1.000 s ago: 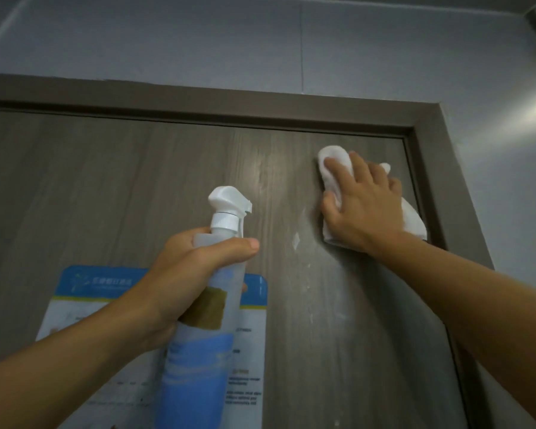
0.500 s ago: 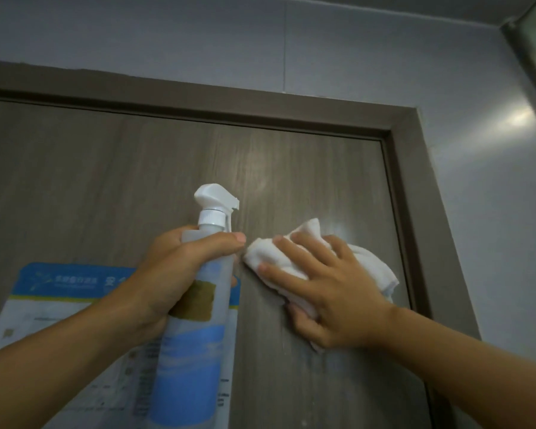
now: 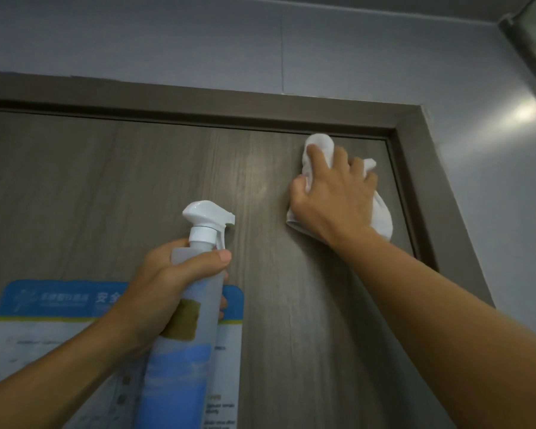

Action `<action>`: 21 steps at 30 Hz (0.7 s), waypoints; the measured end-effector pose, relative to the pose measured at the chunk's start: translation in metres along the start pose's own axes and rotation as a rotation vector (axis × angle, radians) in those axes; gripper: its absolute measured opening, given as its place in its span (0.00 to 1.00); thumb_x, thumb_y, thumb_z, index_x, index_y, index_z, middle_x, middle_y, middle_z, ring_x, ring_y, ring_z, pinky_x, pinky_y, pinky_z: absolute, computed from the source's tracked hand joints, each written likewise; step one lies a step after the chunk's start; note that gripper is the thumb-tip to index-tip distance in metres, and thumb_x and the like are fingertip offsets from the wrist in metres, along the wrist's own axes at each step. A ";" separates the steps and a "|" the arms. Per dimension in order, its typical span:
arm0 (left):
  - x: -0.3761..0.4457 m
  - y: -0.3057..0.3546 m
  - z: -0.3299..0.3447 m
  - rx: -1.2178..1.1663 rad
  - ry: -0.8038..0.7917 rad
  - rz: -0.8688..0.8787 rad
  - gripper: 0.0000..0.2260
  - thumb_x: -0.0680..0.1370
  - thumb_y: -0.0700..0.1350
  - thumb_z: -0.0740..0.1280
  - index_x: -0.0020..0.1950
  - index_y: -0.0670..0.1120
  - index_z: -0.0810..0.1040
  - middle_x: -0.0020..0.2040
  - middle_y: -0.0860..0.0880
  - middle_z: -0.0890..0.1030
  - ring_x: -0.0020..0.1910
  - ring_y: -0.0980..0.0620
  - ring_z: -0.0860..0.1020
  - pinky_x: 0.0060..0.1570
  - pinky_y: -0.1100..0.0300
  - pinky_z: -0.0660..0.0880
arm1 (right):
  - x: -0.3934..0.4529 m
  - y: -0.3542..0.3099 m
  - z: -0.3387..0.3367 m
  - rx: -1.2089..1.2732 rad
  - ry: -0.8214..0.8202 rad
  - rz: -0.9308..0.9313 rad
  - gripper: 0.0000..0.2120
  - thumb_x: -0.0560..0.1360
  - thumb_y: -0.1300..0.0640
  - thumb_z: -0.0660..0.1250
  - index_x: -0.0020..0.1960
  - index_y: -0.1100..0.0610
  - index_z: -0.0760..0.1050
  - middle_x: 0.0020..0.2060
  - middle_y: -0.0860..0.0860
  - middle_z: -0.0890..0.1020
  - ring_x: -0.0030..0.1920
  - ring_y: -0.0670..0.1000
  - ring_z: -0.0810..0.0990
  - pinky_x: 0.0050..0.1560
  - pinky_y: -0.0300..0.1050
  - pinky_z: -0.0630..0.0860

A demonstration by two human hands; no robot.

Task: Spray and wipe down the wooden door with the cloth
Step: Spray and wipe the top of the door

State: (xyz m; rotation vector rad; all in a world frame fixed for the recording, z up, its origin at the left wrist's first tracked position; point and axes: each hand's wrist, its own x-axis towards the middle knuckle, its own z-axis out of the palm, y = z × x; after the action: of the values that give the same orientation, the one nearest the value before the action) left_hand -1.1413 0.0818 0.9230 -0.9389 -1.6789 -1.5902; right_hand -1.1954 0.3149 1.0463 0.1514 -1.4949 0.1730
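Observation:
The grey-brown wooden door [image 3: 121, 187] fills the view. High up near its top right corner, my right hand [image 3: 334, 196] presses a bunched white cloth [image 3: 382, 216] against the wood, with bent fingers and thumb gripping it. My left hand [image 3: 164, 289] grips the neck of a translucent spray bottle [image 3: 180, 382] with blue liquid and a white trigger head [image 3: 205, 218]. It holds the bottle upright in front of the door's middle, nozzle pointing right. No finger is on the trigger.
A blue and white printed notice [image 3: 44, 335] is stuck on the door at lower left, partly behind the bottle. The brown door frame [image 3: 421, 181] runs along the top and right side, with grey wall [image 3: 291, 41] beyond it.
My right hand swept the cloth down and left toward the bottle, then back up to the top right corner. The bottle in my left hand stayed about where it was.

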 end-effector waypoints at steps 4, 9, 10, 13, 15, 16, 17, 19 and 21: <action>-0.001 -0.006 -0.001 0.005 0.016 0.047 0.27 0.63 0.57 0.76 0.47 0.35 0.78 0.45 0.28 0.79 0.34 0.39 0.82 0.34 0.50 0.82 | -0.010 0.005 -0.001 0.006 -0.041 -0.174 0.27 0.79 0.40 0.55 0.76 0.44 0.63 0.75 0.56 0.68 0.71 0.61 0.69 0.69 0.65 0.65; -0.002 -0.010 -0.003 -0.056 0.048 0.064 0.28 0.61 0.58 0.78 0.47 0.36 0.79 0.41 0.34 0.81 0.34 0.40 0.82 0.33 0.50 0.82 | -0.073 0.020 -0.021 -0.022 -0.215 -0.580 0.34 0.78 0.36 0.59 0.82 0.42 0.59 0.81 0.55 0.63 0.77 0.59 0.64 0.71 0.62 0.64; -0.003 -0.010 -0.003 -0.082 0.054 0.066 0.29 0.59 0.59 0.80 0.47 0.38 0.81 0.41 0.37 0.82 0.33 0.41 0.82 0.33 0.49 0.82 | -0.091 0.025 -0.024 -0.026 -0.245 -0.619 0.35 0.78 0.36 0.59 0.83 0.43 0.59 0.81 0.55 0.62 0.78 0.60 0.63 0.72 0.62 0.63; -0.003 -0.013 -0.004 -0.150 0.058 0.063 0.33 0.56 0.64 0.82 0.49 0.42 0.82 0.43 0.37 0.82 0.34 0.41 0.82 0.40 0.46 0.80 | -0.129 0.045 -0.029 -0.022 -0.314 -0.639 0.36 0.79 0.34 0.57 0.84 0.43 0.55 0.82 0.56 0.61 0.80 0.60 0.61 0.73 0.64 0.63; -0.002 -0.014 -0.006 -0.176 0.039 0.056 0.35 0.56 0.64 0.83 0.51 0.41 0.82 0.44 0.36 0.81 0.35 0.40 0.82 0.40 0.45 0.80 | -0.131 0.057 -0.030 0.029 -0.296 -0.565 0.35 0.80 0.36 0.57 0.84 0.44 0.58 0.80 0.56 0.64 0.77 0.59 0.64 0.71 0.63 0.66; -0.002 -0.014 -0.006 -0.180 0.037 0.052 0.35 0.56 0.64 0.83 0.51 0.41 0.82 0.44 0.36 0.81 0.35 0.40 0.82 0.39 0.46 0.80 | -0.125 0.059 -0.030 0.051 -0.272 -0.508 0.34 0.79 0.36 0.57 0.83 0.45 0.60 0.78 0.56 0.66 0.75 0.58 0.66 0.69 0.62 0.68; -0.002 -0.014 -0.006 -0.176 0.037 0.048 0.36 0.55 0.64 0.83 0.51 0.40 0.81 0.44 0.36 0.82 0.35 0.40 0.82 0.38 0.47 0.81 | -0.117 0.059 -0.029 0.057 -0.243 -0.449 0.34 0.79 0.37 0.57 0.82 0.46 0.61 0.76 0.55 0.67 0.73 0.58 0.68 0.68 0.62 0.69; -0.002 -0.014 -0.005 -0.156 0.034 0.047 0.35 0.58 0.61 0.82 0.51 0.37 0.80 0.43 0.36 0.82 0.34 0.40 0.82 0.37 0.48 0.81 | -0.096 0.053 -0.026 0.039 -0.168 -0.332 0.33 0.78 0.38 0.57 0.81 0.46 0.61 0.73 0.54 0.69 0.69 0.57 0.69 0.66 0.62 0.70; -0.002 -0.014 -0.004 -0.160 0.038 0.051 0.32 0.62 0.57 0.79 0.52 0.33 0.78 0.42 0.36 0.81 0.34 0.39 0.81 0.36 0.48 0.81 | -0.071 0.042 -0.021 0.009 -0.107 -0.204 0.32 0.78 0.38 0.57 0.81 0.44 0.60 0.72 0.55 0.69 0.68 0.59 0.69 0.67 0.62 0.68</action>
State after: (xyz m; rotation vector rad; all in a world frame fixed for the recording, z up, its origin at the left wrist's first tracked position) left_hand -1.1519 0.0777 0.9143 -1.0156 -1.5077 -1.7170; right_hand -1.1883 0.3587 0.9742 0.3230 -1.5743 0.0071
